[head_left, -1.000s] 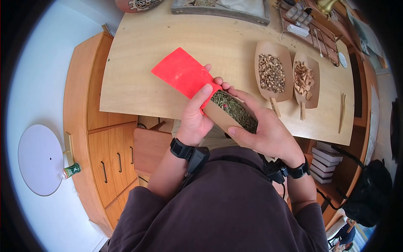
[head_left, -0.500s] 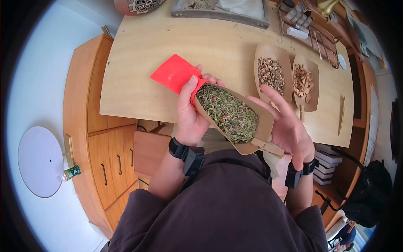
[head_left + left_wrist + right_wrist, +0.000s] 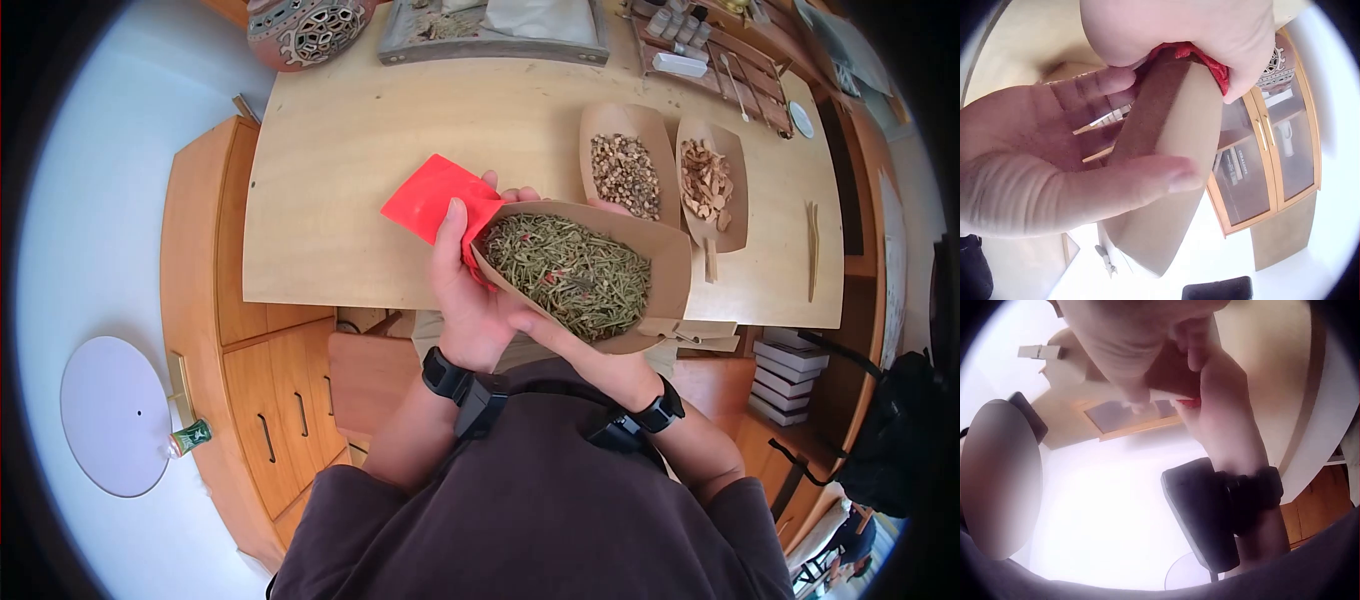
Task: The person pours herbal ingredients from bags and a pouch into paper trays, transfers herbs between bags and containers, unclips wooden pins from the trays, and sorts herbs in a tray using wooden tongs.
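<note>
In the head view my left hand grips a red pouch with its mouth gathered round the narrow end of a brown paper tray. Dried green needle-like herbs with a few red bits fill the tray. My right hand holds the tray from below, thumb along the near side and fingertips showing past the far side. A wooden clothespin is clipped at the wide end. From the left wrist, the tray's underside shows between the right thumb and fingers.
Two more paper trays stand on the table, one with brown pieces, one with pale chips. Wooden tweezers lie at the right. A grey tray and a patterned pot sit at the back.
My right hand came off the tray's wide part, spread its fingers, and now holds the tray from below. The tray has turned up to show more herbs. My left hand keeps its grip.
</note>
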`<state>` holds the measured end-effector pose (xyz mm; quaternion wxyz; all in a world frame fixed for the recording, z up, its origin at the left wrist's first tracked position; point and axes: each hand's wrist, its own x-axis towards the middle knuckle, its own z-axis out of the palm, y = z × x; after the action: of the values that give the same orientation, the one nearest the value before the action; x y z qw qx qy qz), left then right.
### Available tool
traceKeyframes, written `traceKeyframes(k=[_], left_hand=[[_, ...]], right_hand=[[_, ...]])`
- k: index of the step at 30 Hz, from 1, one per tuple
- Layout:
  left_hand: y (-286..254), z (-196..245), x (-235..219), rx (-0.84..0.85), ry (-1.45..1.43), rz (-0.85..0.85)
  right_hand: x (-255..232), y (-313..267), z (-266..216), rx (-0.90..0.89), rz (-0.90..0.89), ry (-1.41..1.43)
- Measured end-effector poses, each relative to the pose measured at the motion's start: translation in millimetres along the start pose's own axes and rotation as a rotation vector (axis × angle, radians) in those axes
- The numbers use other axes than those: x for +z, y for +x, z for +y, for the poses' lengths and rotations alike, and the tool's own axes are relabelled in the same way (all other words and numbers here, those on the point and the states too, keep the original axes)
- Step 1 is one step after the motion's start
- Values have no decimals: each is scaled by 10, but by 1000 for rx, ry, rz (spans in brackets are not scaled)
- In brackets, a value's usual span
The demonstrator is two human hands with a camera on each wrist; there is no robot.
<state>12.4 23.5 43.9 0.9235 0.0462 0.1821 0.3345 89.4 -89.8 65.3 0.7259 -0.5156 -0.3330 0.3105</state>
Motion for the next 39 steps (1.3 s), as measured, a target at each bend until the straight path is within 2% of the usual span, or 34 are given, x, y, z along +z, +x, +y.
traceKeyframes(k=[2, 3, 5, 6, 9, 11, 14, 18, 21, 22, 24, 31, 33, 37, 39], left_hand=[[-23, -45, 63, 1, 6, 13], [-31, -62, 91, 7, 10, 29], [-33, -85, 113, 2, 0, 30], [-36, -93, 116, -2, -10, 31], [-20, -111, 113, -27, -45, 20], [-21, -124, 124, -39, -43, 8], [-30, -144, 137, -79, -42, 9], [-26, -153, 76, -130, -65, -21], [-62, -154, 48, -182, -4, -42], [-85, -153, 37, -182, -3, -42], [-133, -145, 13, -226, 175, -27], [-214, -89, 91, -209, 370, -14], [-254, -71, 104, -136, 580, 15], [-336, 116, -106, -69, 708, 145], [-407, 434, -232, -194, 1250, -31]], right_hand=[[-112, -15, 47, -201, -310, -907], [-130, -15, 49, -201, -309, -908], [-142, -1, 20, -19, -191, -535], [-132, 4, -8, -18, -190, -534], [-107, 26, -38, -43, -99, -380], [-126, 77, 32, -222, -81, -232], [-106, 114, 17, -194, -66, -113], [-144, 115, 36, -224, -93, -91], [-199, 97, 64, -230, -99, -223], [-199, 90, 39, -186, -95, -174], [-200, 89, 9, -142, -90, -126], [-212, 107, -9, -160, -107, -182], [-207, 111, -13, -152, -107, -160], [-229, 119, 20, -162, -110, -177], [-223, 115, 35, -159, -111, -189]])
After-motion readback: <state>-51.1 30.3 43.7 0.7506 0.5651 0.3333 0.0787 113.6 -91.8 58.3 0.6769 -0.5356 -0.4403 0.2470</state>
